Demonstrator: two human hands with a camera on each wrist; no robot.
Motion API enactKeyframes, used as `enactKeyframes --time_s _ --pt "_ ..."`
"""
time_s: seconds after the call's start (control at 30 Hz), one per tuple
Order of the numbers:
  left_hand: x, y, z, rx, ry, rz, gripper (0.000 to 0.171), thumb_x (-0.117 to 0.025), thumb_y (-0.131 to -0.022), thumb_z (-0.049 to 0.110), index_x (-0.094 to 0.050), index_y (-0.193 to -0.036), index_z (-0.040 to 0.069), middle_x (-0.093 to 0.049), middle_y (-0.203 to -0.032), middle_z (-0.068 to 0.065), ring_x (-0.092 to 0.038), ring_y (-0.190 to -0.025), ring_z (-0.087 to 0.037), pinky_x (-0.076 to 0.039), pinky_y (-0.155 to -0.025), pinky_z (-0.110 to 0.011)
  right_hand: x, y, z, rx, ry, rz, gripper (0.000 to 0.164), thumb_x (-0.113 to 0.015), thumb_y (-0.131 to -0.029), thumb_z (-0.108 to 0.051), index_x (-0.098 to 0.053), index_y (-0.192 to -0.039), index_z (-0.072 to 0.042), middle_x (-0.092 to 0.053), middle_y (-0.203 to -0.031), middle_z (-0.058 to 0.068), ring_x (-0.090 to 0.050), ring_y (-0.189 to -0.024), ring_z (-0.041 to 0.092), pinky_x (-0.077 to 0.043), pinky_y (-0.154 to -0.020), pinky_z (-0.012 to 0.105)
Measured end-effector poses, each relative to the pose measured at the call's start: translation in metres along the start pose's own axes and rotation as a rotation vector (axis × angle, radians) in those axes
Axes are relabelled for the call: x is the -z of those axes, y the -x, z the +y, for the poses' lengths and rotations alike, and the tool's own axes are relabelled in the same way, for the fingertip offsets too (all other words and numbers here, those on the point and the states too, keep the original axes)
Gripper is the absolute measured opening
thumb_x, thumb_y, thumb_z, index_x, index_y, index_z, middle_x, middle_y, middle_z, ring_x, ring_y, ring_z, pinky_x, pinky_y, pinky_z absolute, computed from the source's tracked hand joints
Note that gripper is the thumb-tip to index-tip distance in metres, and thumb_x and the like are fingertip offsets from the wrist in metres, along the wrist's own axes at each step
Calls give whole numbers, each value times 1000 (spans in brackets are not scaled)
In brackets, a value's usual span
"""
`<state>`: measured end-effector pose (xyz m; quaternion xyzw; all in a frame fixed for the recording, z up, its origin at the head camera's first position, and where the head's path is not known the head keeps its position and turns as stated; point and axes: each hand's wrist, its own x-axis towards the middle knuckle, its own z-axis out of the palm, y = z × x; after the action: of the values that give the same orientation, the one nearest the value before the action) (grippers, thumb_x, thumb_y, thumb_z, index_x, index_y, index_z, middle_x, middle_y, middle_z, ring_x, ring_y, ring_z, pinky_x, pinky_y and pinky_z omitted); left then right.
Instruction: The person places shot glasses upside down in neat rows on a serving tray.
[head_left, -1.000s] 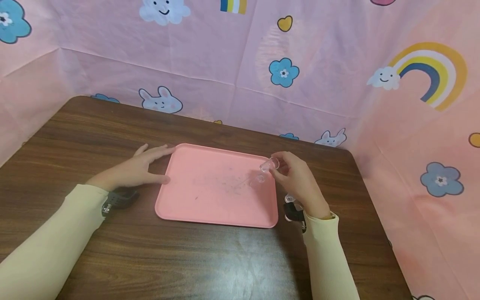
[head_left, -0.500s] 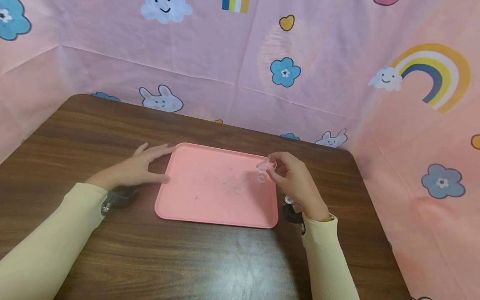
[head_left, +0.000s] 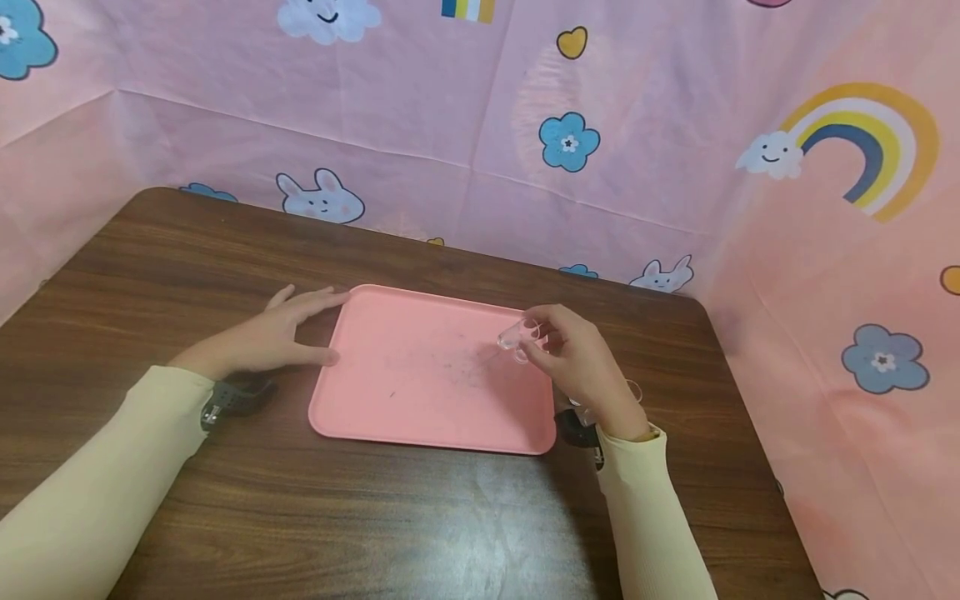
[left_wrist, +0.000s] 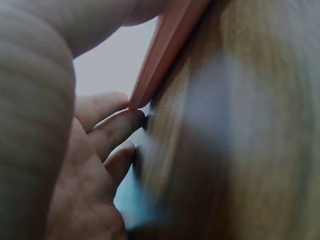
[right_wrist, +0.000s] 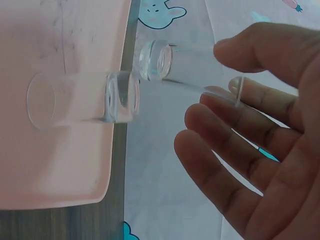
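Observation:
My right hand pinches a clear small glass near its rim, between thumb and fingers. It holds the glass slightly tilted, thick base downward, above the right part of the pink tray. Just under that base, a second clear glass appears to stand upside down on the tray, thick base up; in the head view only its round top shows faintly. My left hand lies at the tray's left rim, fingers spread and nearly straight. Its fingertips touch the tray edge in the left wrist view.
Another clear glass is on the table right of the tray, mostly hidden behind my right wrist. Dark marks spot the tray's middle. The brown wooden table meets a printed pink cloth at the back and right.
My right hand has moved slightly left with the glass, bringing it over the second glass. My left hand and the tray have stayed in place.

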<state>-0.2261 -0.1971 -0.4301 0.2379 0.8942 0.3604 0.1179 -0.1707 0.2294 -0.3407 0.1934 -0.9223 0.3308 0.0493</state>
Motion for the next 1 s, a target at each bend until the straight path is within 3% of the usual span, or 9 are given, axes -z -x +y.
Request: enactKeyframes --time_s 0.4,0.6,0.87,1.0 --pt "-1 0 1 -17 4 10 94 -83 -85 43 -36 -161 13 -31 -166 -19 -18 -157 -40 11 -126 -58 -1 0 -1 18 -133 -52 31 -76 -92 -4 -62 -120 -7 -69 -110 6 -69 -94 23 -61 -88 46" --pt "-1 0 -1 -10 1 5 94 -82 -85 44 -36 -162 15 -31 -167 -18 -17 -157 -40 12 -126 -57 -1 2 -3 -5 -190 -109 30 -74 -91 -4 -58 -116 -12 -71 -118 3 -71 -103 22 -60 -93 45" --pt "-1 0 -1 -9 1 5 94 -83 -85 44 -36 -161 15 -31 -167 -18 -18 -157 -39 12 -126 -57 -4 2 -3 23 -136 -174 28 -73 -92 -10 -57 -115 -14 -71 -111 -1 -70 -102 19 -58 -96 51" --pt "-1 -1 0 -6 5 5 94 -83 -85 43 -37 -161 15 -32 -167 -18 -18 -157 -40 11 -126 -58 -4 1 -2 28 -72 -183 26 -74 -92 -13 -58 -113 -15 -69 -106 -2 -70 -99 16 -60 -92 43"
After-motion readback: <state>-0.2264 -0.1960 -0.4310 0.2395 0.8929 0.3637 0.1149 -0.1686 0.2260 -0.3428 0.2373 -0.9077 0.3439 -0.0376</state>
